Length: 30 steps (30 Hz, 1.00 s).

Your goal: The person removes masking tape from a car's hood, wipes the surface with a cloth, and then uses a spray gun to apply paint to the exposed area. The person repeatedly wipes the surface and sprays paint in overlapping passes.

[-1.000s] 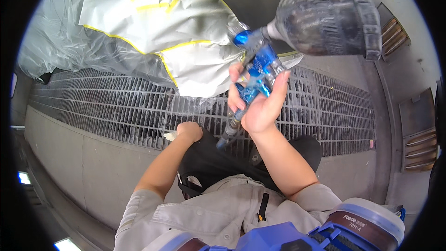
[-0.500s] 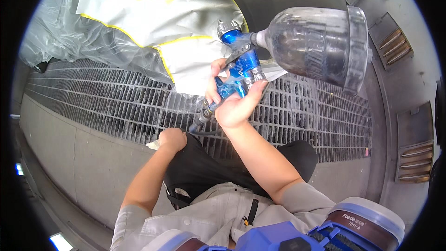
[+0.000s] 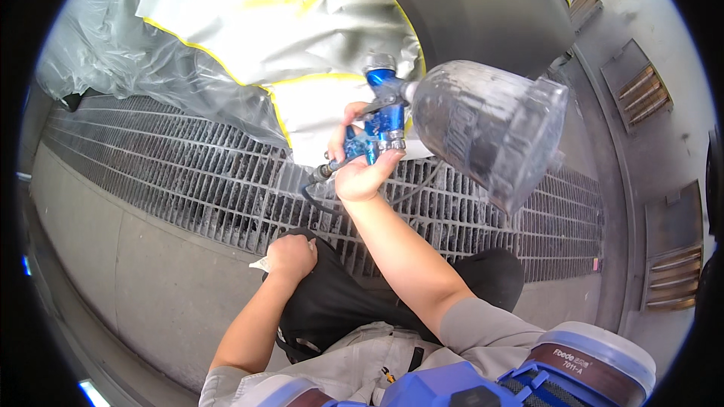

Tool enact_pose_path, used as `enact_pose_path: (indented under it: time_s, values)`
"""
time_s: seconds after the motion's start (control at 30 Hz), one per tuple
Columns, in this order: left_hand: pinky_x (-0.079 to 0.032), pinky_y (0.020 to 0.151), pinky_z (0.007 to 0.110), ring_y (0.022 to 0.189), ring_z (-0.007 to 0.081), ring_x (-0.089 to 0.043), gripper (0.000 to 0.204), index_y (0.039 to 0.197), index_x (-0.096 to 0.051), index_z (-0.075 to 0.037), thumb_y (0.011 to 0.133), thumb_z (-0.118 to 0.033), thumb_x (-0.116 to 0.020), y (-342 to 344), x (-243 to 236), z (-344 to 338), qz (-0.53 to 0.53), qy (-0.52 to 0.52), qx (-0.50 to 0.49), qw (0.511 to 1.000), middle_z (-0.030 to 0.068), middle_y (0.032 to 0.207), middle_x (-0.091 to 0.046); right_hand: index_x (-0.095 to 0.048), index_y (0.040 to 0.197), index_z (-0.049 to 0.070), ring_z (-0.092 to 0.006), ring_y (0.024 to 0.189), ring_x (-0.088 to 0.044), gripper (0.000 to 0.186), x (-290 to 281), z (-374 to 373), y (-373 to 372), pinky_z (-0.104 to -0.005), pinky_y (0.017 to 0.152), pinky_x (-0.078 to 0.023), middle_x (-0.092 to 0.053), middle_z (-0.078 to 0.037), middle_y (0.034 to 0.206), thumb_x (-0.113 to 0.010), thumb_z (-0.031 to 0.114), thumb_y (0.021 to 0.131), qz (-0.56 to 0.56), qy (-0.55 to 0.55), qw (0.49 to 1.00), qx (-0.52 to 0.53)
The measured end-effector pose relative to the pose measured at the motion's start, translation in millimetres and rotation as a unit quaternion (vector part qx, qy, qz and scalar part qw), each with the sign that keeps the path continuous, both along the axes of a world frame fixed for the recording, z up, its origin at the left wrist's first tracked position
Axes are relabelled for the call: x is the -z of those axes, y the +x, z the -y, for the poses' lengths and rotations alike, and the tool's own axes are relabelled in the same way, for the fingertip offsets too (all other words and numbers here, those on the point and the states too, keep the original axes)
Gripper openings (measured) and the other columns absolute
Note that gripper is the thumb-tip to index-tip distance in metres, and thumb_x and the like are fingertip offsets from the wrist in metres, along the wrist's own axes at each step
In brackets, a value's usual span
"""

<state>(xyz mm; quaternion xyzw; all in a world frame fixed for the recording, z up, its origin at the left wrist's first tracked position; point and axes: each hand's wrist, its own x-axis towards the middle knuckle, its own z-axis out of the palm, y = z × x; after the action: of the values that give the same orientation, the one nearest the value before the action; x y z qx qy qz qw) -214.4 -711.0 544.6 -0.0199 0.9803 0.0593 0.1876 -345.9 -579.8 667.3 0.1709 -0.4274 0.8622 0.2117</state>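
My right hand (image 3: pixel 363 178) is wrapped around the handle of a blue spray gun (image 3: pixel 386 119). A large translucent cup (image 3: pixel 483 136) juts from the gun's side toward the right, its broad end tilted down and blurred. Below the handle, a dark air hose (image 3: pixel 308 194) joins at a metal fitting. My left hand (image 3: pixel 292 256) is closed in a fist near my left knee, with a small white piece (image 3: pixel 260 264), paper or cloth, poking out of it. In front of the gun hangs whitish masking sheet (image 3: pixel 317 108) edged with yellow tape, beside a smooth grey panel (image 3: pixel 471 11).
Clear plastic film (image 3: pixel 98 53) drapes the far left. A metal floor grating (image 3: pixel 204 181) runs across under my hands, bordered by grey floor (image 3: pixel 162 279). Slotted vents (image 3: pixel 673 275) line the wall at right. A respirator (image 3: pixel 588 365) shows at the lower edge.
The spray gun's cup has swung downward, and the gun sits slightly lower. My left fist has shifted right and toward me. The view has moved a little, showing more of the grey panel.
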Motion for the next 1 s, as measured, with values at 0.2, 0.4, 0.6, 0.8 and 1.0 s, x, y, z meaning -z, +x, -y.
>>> enact_pose_path:
  time_s: [0.2,0.4,0.6,0.8,1.0]
  values:
    - [-0.062,0.078,0.048,0.085,0.0386,-0.078,0.045,0.087,-0.08,-0.006,0.103,-0.043,-0.061,9,5,-1,-0.048,0.021,0.019,0.998,0.0198,0.089,-0.079,-0.05,0.117,0.0,-0.0143,0.052,-0.049,0.105,15,-11,15,-0.031,0.05,-0.042,-0.056,-0.007,0.102,-0.036,0.1,0.087,0.008,-0.008,0.999,0.051]
    - [-0.062,0.079,0.049,0.086,0.0389,-0.078,0.044,0.086,-0.08,-0.006,0.102,-0.043,-0.061,11,7,9,-0.038,0.033,0.029,0.998,0.0198,0.089,-0.079,-0.049,0.125,0.0,-0.0137,0.054,-0.049,0.105,18,-16,59,-0.0308,0.052,-0.042,-0.057,-0.007,0.111,-0.038,0.098,0.088,0.078,-0.062,0.994,0.048]
    - [-0.06,0.081,0.054,0.088,0.0427,-0.075,0.043,0.088,-0.078,-0.005,0.101,-0.042,-0.061,11,8,20,-0.024,0.025,0.009,0.999,0.0214,0.091,-0.077,-0.051,0.116,0.0,-0.015,0.051,-0.048,0.107,16,-38,41,-0.0328,0.05,-0.041,-0.057,-0.007,0.103,-0.032,0.101,0.087,0.025,-0.039,0.998,0.053]
    - [-0.061,0.085,0.052,0.093,0.0411,-0.077,0.047,0.091,-0.08,-0.005,0.103,-0.044,-0.058,9,4,32,0.014,-0.007,-0.008,1.0,0.0214,0.095,-0.079,-0.053,0.116,0.006,-0.015,0.051,-0.045,0.09,32,-45,69,-0.0327,0.052,-0.039,-0.058,-0.003,0.104,-0.034,0.092,0.096,0.217,-0.126,0.963,0.099]
    - [-0.063,0.08,0.05,0.088,0.0403,-0.078,0.048,0.09,-0.08,-0.004,0.104,-0.043,-0.057,16,1,34,0.013,-0.039,0.003,0.999,0.0212,0.091,-0.079,-0.056,0.108,0.004,-0.0146,0.05,-0.044,0.099,38,-78,59,-0.0345,0.052,-0.038,-0.06,-0.003,0.102,-0.031,0.098,0.09,0.149,-0.102,0.984,-0.018]
